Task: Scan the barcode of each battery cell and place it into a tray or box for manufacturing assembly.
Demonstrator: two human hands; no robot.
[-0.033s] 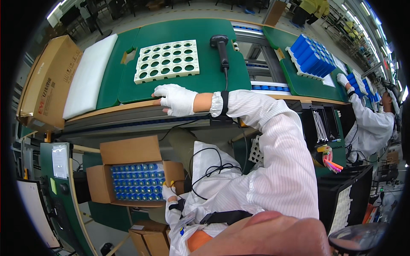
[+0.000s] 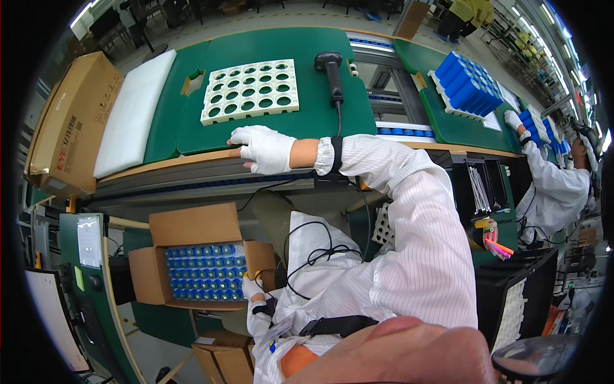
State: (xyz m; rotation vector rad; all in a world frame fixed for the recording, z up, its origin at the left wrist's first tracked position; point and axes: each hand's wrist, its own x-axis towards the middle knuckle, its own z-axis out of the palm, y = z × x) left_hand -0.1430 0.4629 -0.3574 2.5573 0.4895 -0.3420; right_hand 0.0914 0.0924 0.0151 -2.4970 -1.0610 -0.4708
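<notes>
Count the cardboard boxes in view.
3: a closed box at the bench's left end, an open box of blue cells below the bench, and another box on the floor. More may be hidden.

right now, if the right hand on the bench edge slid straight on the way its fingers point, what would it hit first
The right hand points left along the bench edge. That way looks free at first; the cardboard box at the far end is probably first, though depth is unclear.

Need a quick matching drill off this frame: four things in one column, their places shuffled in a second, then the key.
Things:
1. right hand
2. left hand
3. white tray with round holes
4. black scanner

Places:
A. at the open box of blue cells
B. flat on the green mat, left of the scanner
C. on the front edge of the bench
D. right of the tray, cable trailing toward the person

Pairs: 1-C, 2-A, 3-B, 4-D
</notes>
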